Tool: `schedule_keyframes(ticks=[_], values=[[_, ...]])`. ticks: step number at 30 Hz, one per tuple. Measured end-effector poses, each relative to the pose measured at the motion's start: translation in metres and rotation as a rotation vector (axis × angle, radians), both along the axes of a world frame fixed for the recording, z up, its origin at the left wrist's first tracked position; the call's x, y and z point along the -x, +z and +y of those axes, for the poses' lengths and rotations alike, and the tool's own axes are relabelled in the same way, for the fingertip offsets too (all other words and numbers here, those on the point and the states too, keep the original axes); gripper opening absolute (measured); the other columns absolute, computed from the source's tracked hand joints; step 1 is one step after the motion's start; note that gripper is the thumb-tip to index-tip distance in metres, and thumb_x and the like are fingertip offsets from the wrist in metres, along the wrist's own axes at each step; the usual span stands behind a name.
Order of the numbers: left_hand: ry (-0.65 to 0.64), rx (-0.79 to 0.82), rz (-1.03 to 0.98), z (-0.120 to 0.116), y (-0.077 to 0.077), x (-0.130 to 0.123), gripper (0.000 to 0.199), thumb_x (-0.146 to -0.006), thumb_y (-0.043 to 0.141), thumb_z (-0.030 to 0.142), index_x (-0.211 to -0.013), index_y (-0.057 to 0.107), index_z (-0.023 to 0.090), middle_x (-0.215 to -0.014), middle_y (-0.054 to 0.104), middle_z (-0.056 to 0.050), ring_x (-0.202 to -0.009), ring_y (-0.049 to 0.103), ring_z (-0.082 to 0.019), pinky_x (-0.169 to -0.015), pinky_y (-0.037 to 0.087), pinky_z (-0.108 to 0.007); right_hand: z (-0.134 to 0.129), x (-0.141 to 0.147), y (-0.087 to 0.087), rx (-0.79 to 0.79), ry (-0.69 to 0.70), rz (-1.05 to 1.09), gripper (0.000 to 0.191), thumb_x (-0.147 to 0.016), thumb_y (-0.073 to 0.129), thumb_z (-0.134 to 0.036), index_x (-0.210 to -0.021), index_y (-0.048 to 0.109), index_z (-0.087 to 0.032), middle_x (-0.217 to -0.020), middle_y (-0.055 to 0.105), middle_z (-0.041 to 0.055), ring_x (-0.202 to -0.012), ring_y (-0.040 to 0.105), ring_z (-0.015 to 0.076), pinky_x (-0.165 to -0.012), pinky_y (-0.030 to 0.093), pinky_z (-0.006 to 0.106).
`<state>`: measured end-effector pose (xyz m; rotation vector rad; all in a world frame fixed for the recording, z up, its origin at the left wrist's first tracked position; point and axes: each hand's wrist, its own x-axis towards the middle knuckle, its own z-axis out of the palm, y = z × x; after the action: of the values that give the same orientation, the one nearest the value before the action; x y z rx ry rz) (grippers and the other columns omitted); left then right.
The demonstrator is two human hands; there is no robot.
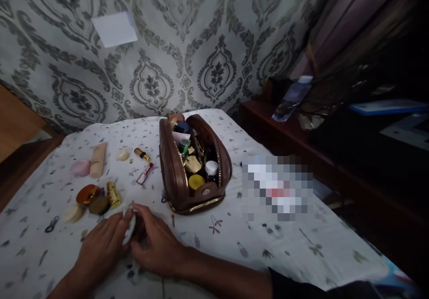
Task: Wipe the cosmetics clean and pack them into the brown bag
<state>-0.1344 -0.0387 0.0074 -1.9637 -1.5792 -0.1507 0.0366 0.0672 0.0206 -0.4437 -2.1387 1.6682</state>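
My left hand [102, 241] and my right hand [157, 243] meet at the front of the bed, both closed around a small white, thin-edged object [130, 228]. Fingers cover most of it, so its kind cannot be made out. Just beyond my left hand lie an orange round compact [87, 195], a dark round case [99, 205], a gold bottle [114, 195] and a cream-coloured round item [73, 213]. To the right of my hands stands a brown makeup bag [167, 165], unzipped and full of jars and cosmetics.
Farther back are a beige tube [98, 160], a pink round item [81, 167], a small pale jar [123, 154], a gold-and-black tube [142, 154] and a red-capped tube [145, 174]. A pixelated item [276, 191] lies right; a clear bottle [292, 98] stands beyond.
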Motion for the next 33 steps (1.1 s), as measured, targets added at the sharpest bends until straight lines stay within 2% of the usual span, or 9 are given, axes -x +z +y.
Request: schedule_keyframes(ticks=[4,7,13,17,21,23,26,29,33], values=[[0.15,0.081,0.031,-0.001,0.01,-0.001,0.045,-0.101,0.022,0.044,-0.102,0.06,0.02,-0.077,0.071,-0.009,-0.065,0.067,-0.024,-0.062,0.048,-0.034,0.001,-0.004,0.002,0.036,0.038,-0.017,0.079,-0.072,0.058,-0.012,-0.146,0.032,-0.014,-0.137,0.055,0.0156,-0.123,0.055,0.0277,-0.105,0.044,0.043],[0.248,0.122,0.05,-0.005,0.014,-0.001,0.045,-0.101,0.022,0.042,-0.095,0.061,0.019,-0.071,0.071,-0.009,-0.054,0.065,-0.025,-0.05,0.044,-0.034,0.0,-0.004,-0.002,0.027,0.08,-0.048,0.084,-0.074,0.063,-0.018,-0.15,0.027,-0.016,-0.145,0.047,0.0159,-0.129,0.049,0.03,-0.108,0.041,0.047],[0.29,0.15,0.104,-0.009,0.017,-0.006,0.039,-0.099,0.03,0.04,-0.09,0.063,0.021,-0.062,0.066,-0.005,-0.047,0.061,-0.023,-0.047,0.042,-0.031,0.002,0.002,-0.008,-0.042,0.111,-0.054,0.083,-0.076,0.07,-0.019,-0.149,0.029,-0.012,-0.142,0.045,0.0186,-0.13,0.045,0.0302,-0.109,0.039,0.047],[0.257,0.117,0.106,-0.012,0.015,-0.009,0.027,-0.096,0.042,0.035,-0.091,0.065,0.022,-0.069,0.068,-0.006,-0.05,0.061,-0.023,-0.05,0.044,-0.032,0.002,0.003,-0.008,-0.075,0.104,-0.059,0.072,-0.077,0.071,-0.016,-0.142,0.04,-0.015,-0.132,0.05,0.0143,-0.123,0.049,0.0265,-0.106,0.042,0.042],[0.259,0.121,0.091,-0.022,0.004,-0.009,0.024,-0.091,0.043,0.021,-0.103,0.065,0.022,-0.083,0.071,-0.008,-0.056,0.063,-0.022,-0.053,0.047,-0.032,-0.002,0.003,-0.011,-0.134,0.084,-0.06,0.073,-0.075,0.074,-0.016,-0.14,0.041,-0.018,-0.127,0.049,0.0105,-0.118,0.049,0.0239,-0.104,0.043,0.038],[0.277,0.1,0.016,-0.028,-0.004,-0.01,0.03,-0.089,0.043,0.017,-0.11,0.063,0.023,-0.088,0.071,-0.009,-0.061,0.065,-0.022,-0.056,0.049,-0.031,-0.004,0.005,-0.013,-0.164,0.068,-0.08,0.072,-0.073,0.075,-0.015,-0.138,0.043,-0.019,-0.123,0.049,0.0089,-0.115,0.05,0.0235,-0.101,0.044,0.038],[0.312,0.07,-0.185,-0.038,-0.01,-0.011,0.035,-0.091,0.045,0.024,-0.124,0.057,0.023,-0.095,0.07,-0.009,-0.072,0.068,-0.022,-0.061,0.052,-0.029,-0.004,0.01,-0.014,-0.181,0.04,-0.095,0.068,-0.071,0.075,-0.011,-0.133,0.049,-0.021,-0.114,0.051,0.0054,-0.103,0.053,0.0207,-0.092,0.047,0.036],[0.289,0.103,-0.382,-0.046,-0.009,-0.015,0.046,-0.094,0.044,0.036,-0.138,0.045,0.024,-0.103,0.068,-0.008,-0.089,0.068,-0.023,-0.071,0.054,-0.029,-0.001,0.017,-0.011,-0.187,0.02,-0.089,0.063,-0.068,0.078,-0.01,-0.126,0.056,-0.02,-0.105,0.053,0.0031,-0.097,0.054,0.0189,-0.087,0.046,0.033],[0.285,0.129,-0.587,-0.05,-0.002,-0.019,0.047,-0.099,0.033,0.032,-0.145,0.04,0.024,-0.102,0.064,-0.007,-0.093,0.064,-0.02,-0.08,0.053,-0.029,0.001,0.025,-0.009,-0.187,-0.014,-0.128,0.05,-0.068,0.079,-0.014,-0.115,0.063,-0.02,-0.092,0.053,-0.0001,-0.089,0.054,0.0173,-0.083,0.044,0.03]])
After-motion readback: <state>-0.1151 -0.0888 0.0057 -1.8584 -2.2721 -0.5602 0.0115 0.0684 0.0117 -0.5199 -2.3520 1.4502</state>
